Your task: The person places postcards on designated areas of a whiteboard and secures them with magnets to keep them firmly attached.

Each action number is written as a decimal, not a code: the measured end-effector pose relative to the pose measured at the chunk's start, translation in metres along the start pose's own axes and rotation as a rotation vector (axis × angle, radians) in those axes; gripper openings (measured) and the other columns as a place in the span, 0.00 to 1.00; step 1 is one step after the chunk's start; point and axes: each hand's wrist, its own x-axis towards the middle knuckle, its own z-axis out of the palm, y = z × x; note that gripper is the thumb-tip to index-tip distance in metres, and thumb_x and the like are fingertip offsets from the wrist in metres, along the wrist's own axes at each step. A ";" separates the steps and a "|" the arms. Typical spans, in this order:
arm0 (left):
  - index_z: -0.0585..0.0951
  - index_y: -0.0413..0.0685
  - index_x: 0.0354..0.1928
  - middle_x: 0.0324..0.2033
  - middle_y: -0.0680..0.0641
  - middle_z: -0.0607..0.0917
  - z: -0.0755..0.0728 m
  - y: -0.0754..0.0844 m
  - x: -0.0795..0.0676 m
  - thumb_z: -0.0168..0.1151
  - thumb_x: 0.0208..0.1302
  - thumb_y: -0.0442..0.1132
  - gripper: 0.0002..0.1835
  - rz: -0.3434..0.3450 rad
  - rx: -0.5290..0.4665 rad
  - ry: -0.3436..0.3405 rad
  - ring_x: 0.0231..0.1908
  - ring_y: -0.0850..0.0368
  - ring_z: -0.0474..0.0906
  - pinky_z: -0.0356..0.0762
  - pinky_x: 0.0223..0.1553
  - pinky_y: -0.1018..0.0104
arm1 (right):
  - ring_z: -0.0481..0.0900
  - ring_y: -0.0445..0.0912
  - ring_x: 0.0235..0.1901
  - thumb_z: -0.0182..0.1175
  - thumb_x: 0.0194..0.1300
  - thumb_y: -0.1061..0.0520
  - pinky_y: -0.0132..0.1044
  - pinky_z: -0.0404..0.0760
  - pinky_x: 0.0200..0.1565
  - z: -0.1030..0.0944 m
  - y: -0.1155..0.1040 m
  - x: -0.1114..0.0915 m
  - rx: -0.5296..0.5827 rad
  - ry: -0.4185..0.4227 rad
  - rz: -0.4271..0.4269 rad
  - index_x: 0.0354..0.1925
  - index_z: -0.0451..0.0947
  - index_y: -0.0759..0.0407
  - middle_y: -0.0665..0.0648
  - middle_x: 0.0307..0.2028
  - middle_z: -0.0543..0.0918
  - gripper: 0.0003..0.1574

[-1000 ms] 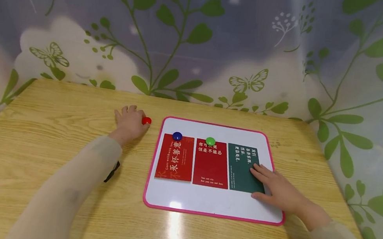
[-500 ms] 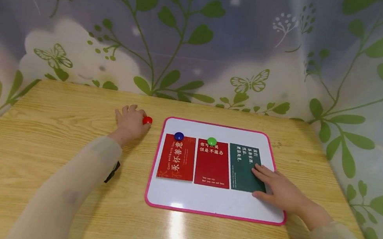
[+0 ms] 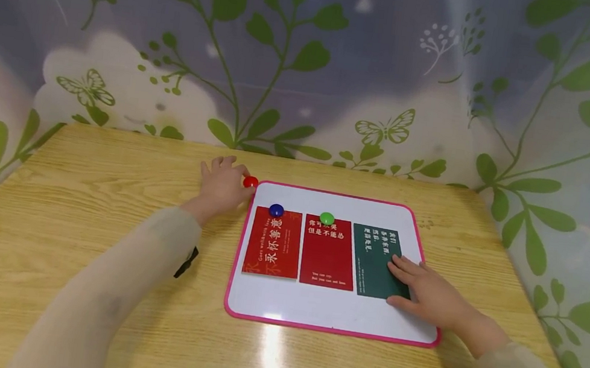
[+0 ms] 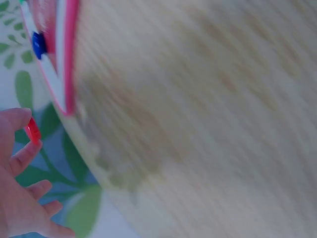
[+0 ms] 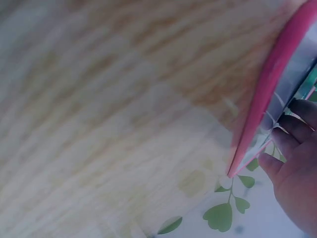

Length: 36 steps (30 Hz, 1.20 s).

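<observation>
Between thumb and forefinger my left hand (image 3: pixel 222 189) pinches a round red magnet (image 3: pixel 251 182), held by the far left corner of the whiteboard (image 3: pixel 281 305). The left wrist view shows the red magnet (image 4: pixel 32 131) gripped at its edges, the other fingers spread. My right hand (image 3: pixel 432 295) rests with its fingers extended on the dark green card (image 3: pixel 374 260), the rightmost on the board. A blue magnet (image 3: pixel 277 210) sits at the top of the left red card (image 3: pixel 276 252). A green magnet (image 3: pixel 326 218) sits on the top of the middle red card (image 3: pixel 328 251).
The pink-framed board lies flat on a wooden table (image 3: pixel 109 187). Behind and to the right stand walls covered with leaf and butterfly patterns (image 3: pixel 307 76). Glare falls on the table just in front of the board.
My left hand has moved right with the red magnet, from the table up to the board's far left corner. My right hand has stayed on the green card.
</observation>
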 end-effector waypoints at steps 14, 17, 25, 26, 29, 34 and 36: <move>0.76 0.53 0.55 0.68 0.42 0.61 0.010 0.086 0.001 0.57 0.63 0.52 0.21 0.199 0.032 -0.001 0.70 0.42 0.50 0.40 0.67 0.36 | 0.61 0.65 0.65 0.61 0.57 0.38 0.60 0.63 0.62 -0.003 0.000 0.006 -0.012 -0.032 0.041 0.66 0.63 0.61 0.66 0.67 0.63 0.47; 0.77 0.54 0.54 0.68 0.43 0.61 0.016 0.104 0.002 0.58 0.63 0.52 0.20 0.234 0.031 -0.006 0.70 0.43 0.50 0.40 0.67 0.35 | 0.61 0.64 0.65 0.61 0.56 0.37 0.60 0.63 0.62 -0.003 0.000 0.007 -0.023 -0.032 0.035 0.66 0.63 0.61 0.65 0.67 0.64 0.47; 0.77 0.59 0.56 0.69 0.44 0.59 0.033 0.151 0.006 0.58 0.62 0.53 0.21 0.321 0.120 -0.045 0.70 0.44 0.50 0.40 0.68 0.37 | 0.62 0.62 0.65 0.61 0.56 0.37 0.59 0.63 0.63 -0.001 0.003 0.007 -0.050 -0.022 0.030 0.66 0.64 0.61 0.65 0.67 0.64 0.47; 0.77 0.60 0.57 0.69 0.44 0.60 0.036 0.157 0.006 0.58 0.62 0.52 0.21 0.329 0.132 -0.048 0.70 0.45 0.50 0.40 0.68 0.37 | 0.62 0.62 0.65 0.61 0.56 0.37 0.59 0.63 0.63 0.000 0.003 0.007 -0.050 -0.023 0.031 0.66 0.64 0.61 0.64 0.67 0.64 0.47; 0.76 0.63 0.58 0.69 0.46 0.59 0.044 0.171 0.008 0.58 0.62 0.54 0.22 0.338 0.187 -0.056 0.70 0.46 0.49 0.42 0.68 0.37 | 0.62 0.61 0.66 0.61 0.56 0.37 0.59 0.61 0.64 0.000 0.004 0.007 -0.052 -0.025 0.028 0.66 0.64 0.60 0.64 0.67 0.64 0.47; 0.75 0.67 0.59 0.70 0.47 0.56 0.056 0.189 0.010 0.58 0.61 0.56 0.23 0.348 0.256 -0.077 0.70 0.46 0.46 0.42 0.68 0.36 | 0.62 0.61 0.66 0.61 0.56 0.37 0.60 0.58 0.65 -0.001 0.003 0.007 -0.051 -0.025 0.029 0.66 0.64 0.60 0.63 0.67 0.65 0.46; 0.75 0.68 0.59 0.70 0.47 0.55 0.059 0.193 0.010 0.58 0.61 0.56 0.22 0.348 0.269 -0.088 0.70 0.45 0.46 0.41 0.68 0.36 | 0.62 0.61 0.66 0.61 0.56 0.38 0.60 0.58 0.65 0.000 0.003 0.007 -0.052 -0.025 0.030 0.66 0.64 0.59 0.63 0.67 0.65 0.46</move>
